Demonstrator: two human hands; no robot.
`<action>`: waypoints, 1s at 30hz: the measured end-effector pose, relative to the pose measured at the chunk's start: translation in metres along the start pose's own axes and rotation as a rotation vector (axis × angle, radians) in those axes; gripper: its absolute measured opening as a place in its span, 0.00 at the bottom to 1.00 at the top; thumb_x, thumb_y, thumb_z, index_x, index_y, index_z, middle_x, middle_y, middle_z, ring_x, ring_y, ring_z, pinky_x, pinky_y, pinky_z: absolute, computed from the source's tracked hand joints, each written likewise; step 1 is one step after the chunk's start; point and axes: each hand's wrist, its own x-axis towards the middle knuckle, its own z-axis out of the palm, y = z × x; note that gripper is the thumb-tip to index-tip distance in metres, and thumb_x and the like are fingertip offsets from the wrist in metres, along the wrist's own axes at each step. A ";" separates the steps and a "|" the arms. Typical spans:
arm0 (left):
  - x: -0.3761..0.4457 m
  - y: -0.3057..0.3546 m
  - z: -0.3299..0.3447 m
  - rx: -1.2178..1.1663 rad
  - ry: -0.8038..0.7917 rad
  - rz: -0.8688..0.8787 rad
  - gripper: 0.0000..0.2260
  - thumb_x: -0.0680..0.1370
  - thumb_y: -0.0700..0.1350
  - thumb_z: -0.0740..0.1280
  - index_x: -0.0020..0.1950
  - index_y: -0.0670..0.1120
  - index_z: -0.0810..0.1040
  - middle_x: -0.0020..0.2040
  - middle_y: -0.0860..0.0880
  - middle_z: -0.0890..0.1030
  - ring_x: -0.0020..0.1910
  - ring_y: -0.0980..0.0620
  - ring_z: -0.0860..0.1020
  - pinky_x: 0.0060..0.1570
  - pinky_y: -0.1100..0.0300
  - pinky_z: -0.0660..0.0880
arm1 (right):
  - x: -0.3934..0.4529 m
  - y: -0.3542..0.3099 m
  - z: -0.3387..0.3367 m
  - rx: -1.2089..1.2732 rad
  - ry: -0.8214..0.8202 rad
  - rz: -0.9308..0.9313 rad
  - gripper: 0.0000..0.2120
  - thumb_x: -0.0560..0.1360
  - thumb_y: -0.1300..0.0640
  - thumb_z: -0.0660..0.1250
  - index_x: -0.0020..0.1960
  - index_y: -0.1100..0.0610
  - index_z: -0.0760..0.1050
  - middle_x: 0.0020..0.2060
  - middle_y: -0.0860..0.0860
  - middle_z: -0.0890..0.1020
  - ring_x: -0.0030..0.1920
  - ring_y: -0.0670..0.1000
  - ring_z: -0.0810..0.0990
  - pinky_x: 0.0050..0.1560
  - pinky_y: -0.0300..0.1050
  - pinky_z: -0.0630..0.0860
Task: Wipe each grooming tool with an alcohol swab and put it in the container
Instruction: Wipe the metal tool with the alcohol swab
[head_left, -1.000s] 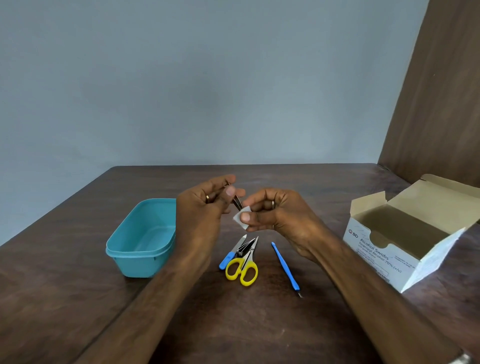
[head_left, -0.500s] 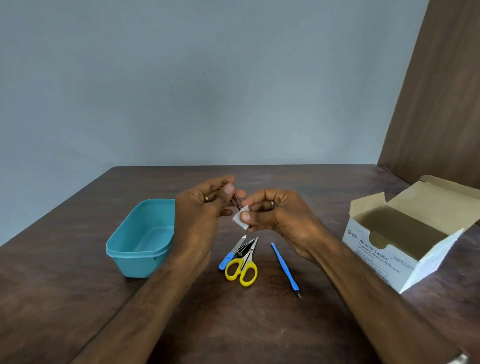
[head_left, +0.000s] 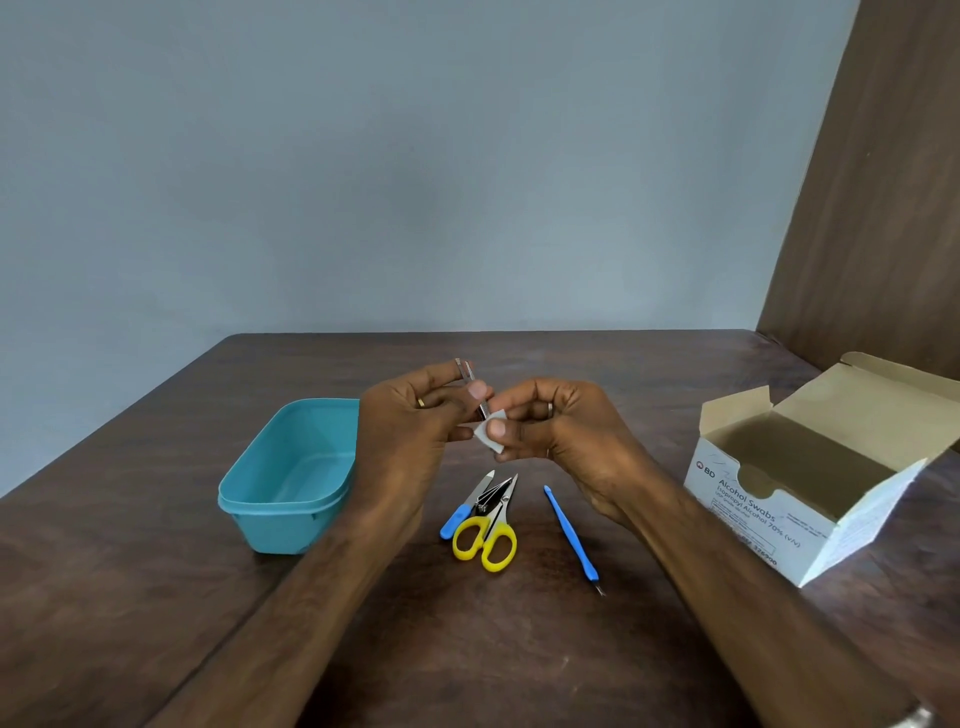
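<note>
Both hands have risen slightly off the brown table (head_left: 519, 649) — grey wall (head_left: 415, 156) behind. Left hand (head_left: 410, 431) pinches thin metal tweezers (head_left: 475, 389); right hand (head_left: 566, 431) pinches a white swab (head_left: 489, 435) against their lower end. Teal container (head_left: 291, 478) sits left, swab box (head_left: 810, 483) right, scissors (head_left: 488, 535) between.
</note>
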 end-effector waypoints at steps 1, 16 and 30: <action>0.000 -0.001 0.000 0.000 -0.001 -0.005 0.09 0.73 0.37 0.73 0.53 0.44 0.82 0.42 0.47 0.87 0.42 0.46 0.85 0.44 0.55 0.83 | 0.000 0.000 0.000 0.003 0.000 0.003 0.08 0.69 0.70 0.75 0.42 0.59 0.84 0.39 0.59 0.86 0.39 0.54 0.86 0.40 0.46 0.83; -0.007 0.011 0.003 0.162 0.128 0.303 0.11 0.78 0.44 0.70 0.59 0.54 0.80 0.44 0.50 0.86 0.44 0.51 0.85 0.41 0.59 0.82 | 0.004 0.016 -0.004 -0.566 0.264 -0.167 0.05 0.71 0.61 0.76 0.44 0.52 0.86 0.38 0.46 0.86 0.36 0.44 0.82 0.38 0.41 0.79; 0.019 0.063 -0.034 0.597 0.258 0.228 0.10 0.73 0.47 0.75 0.53 0.47 0.85 0.36 0.49 0.85 0.33 0.51 0.84 0.41 0.53 0.83 | -0.005 0.017 -0.003 -0.947 0.262 -0.218 0.07 0.75 0.55 0.72 0.51 0.45 0.84 0.46 0.46 0.86 0.45 0.46 0.81 0.43 0.41 0.74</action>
